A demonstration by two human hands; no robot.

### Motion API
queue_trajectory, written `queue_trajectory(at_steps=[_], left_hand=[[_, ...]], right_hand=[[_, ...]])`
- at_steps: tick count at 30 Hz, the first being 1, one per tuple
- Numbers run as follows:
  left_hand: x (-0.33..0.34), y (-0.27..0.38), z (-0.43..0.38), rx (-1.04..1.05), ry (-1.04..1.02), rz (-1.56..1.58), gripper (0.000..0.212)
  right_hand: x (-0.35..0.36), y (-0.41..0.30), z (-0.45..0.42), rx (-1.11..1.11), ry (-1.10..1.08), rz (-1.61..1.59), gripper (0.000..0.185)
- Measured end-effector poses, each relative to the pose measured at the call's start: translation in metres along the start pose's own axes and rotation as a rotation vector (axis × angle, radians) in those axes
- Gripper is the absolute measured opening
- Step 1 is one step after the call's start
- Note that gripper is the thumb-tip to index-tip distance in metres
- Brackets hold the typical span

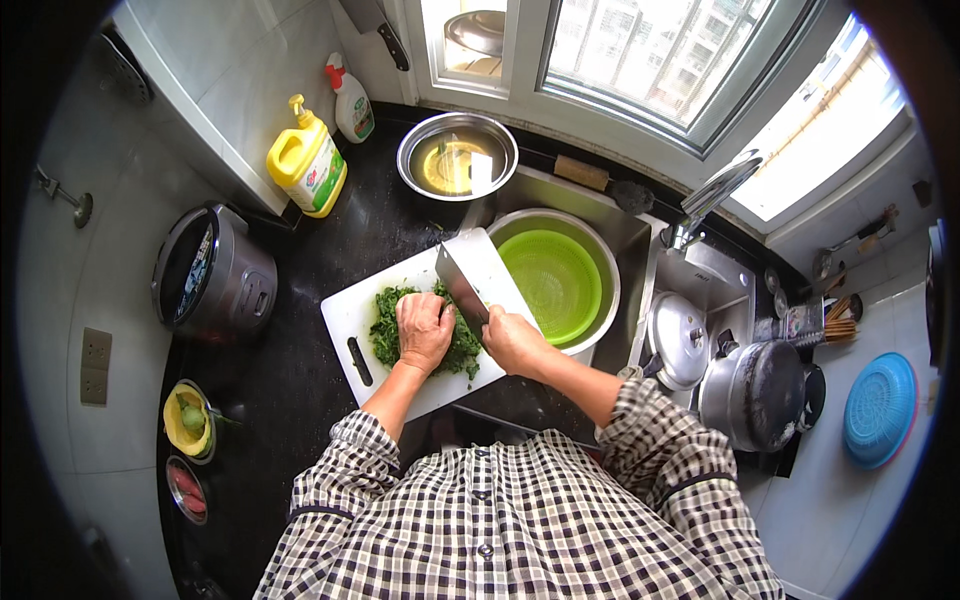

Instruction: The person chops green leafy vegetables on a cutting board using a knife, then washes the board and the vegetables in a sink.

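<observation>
A cleaver [459, 283] is gripped in my right hand [516, 341], its broad blade standing on edge along the right side of a pile of finely chopped leafy greens [386, 319]. Curled fingers of my left hand [424, 330] press down on the greens, close beside the blade; the fingertips are partly hidden. Both hands work over a white plastic cutting board [416, 401], which lies slanted on the black counter and has a handle slot at its near left corner. The board's right side meets a metal basin holding a green plastic colander [555, 281].
A steel bowl of liquid [457, 161] stands behind the board, near a yellow pump bottle [307, 169] and a spray bottle [352, 105]. To the left are a rice cooker [225, 274] and small bowls of food [187, 427]. Right are the sink faucet [709, 202] and a pot [757, 397].
</observation>
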State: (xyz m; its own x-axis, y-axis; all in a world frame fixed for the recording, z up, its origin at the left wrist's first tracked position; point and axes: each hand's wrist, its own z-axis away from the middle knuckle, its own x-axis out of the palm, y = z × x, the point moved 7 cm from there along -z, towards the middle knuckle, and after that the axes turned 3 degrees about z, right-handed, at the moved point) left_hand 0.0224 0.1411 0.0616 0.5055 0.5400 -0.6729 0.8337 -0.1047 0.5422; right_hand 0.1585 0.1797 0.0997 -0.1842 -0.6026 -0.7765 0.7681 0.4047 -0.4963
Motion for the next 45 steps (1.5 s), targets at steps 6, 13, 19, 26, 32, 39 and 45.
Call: queue_trajectory(at_steps=[6, 13, 19, 26, 32, 39, 45], left_hand=[[0.010, 0.002, 0.008, -0.033, -0.052, -0.084, 0.011], [0.024, -0.015, 0.013, 0.049, -0.137, -0.165, 0.010], [-0.011, -0.004, 0.006, 0.026, -0.069, -0.064, 0.014], [0.016, -0.003, 0.020, 0.097, -0.120, -0.023, 0.014], [0.013, -0.015, 0.020, 0.050, -0.112, -0.042, 0.014], [-0.012, -0.011, 0.010, 0.065, -0.079, -0.021, 0.013], [-0.015, 0.010, 0.016, 0.160, -0.004, -0.066, 0.011]], right_hand=[[0.001, -0.023, 0.012, 0.114, -0.328, -0.141, 0.024], [0.036, -0.006, -0.030, 0.069, 0.062, -0.093, 0.022], [-0.018, -0.023, 0.015, 0.100, -0.069, -0.119, 0.021], [0.025, -0.013, 0.002, 0.102, -0.093, -0.026, 0.021], [0.044, -0.009, -0.021, 0.061, 0.058, -0.019, 0.021], [0.000, -0.029, 0.015, 0.150, -0.211, -0.131, 0.019], [0.014, -0.025, 0.005, 0.126, -0.233, -0.098, 0.018]])
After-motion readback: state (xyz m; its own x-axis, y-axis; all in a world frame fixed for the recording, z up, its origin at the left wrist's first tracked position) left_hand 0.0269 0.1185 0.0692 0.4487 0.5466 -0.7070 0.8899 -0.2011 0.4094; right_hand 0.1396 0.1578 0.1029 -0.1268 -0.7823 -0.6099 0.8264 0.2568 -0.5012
